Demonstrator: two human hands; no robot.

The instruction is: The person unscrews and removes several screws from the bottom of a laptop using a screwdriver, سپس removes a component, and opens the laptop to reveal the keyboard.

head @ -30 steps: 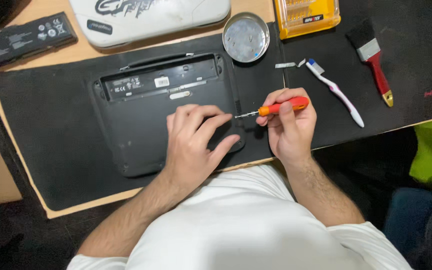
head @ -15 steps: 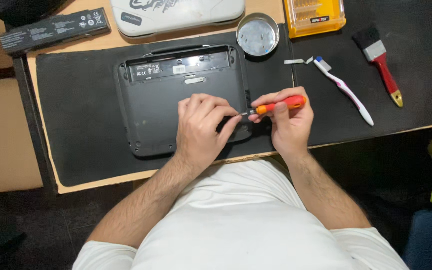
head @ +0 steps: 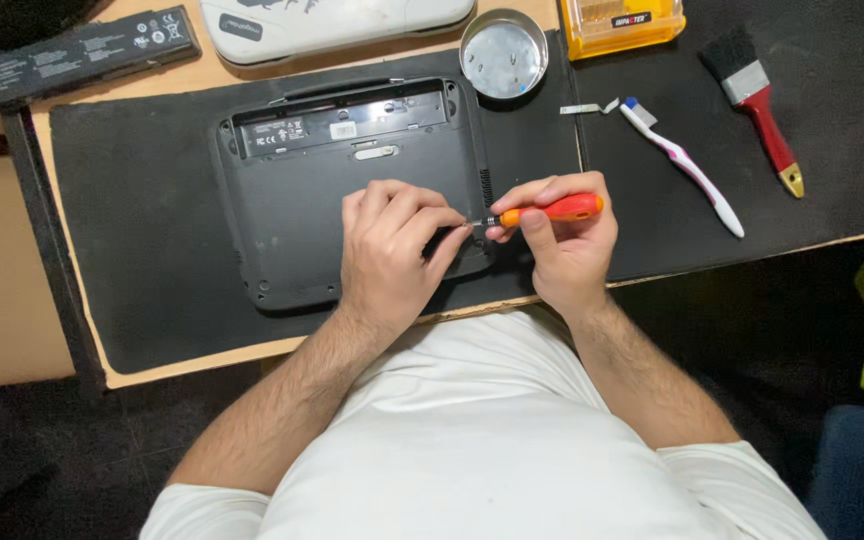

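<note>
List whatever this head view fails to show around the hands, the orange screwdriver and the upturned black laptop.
- Tip of the orange-handled screwdriver: covered by the left hand, so any screw is unseen.
- Near right corner of the upturned black laptop: under that hand.
- Round metal dish: contents too small to identify.
- Yellow plastic case: cut off by the top edge.

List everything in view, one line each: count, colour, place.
laptop: one, black, underside up, on the mat
mat: one, black, on the table
table: one, light wood
screwdriver: one, orange handle, tip at the laptop's right edge
battery: one, black, top left
metal dish: one, silver, above the laptop
toothbrush: one, white and pink, right
paintbrush: one, red handle, far right
yellow case: one, top
left hand: on the laptop
right hand: holding the screwdriver
</note>
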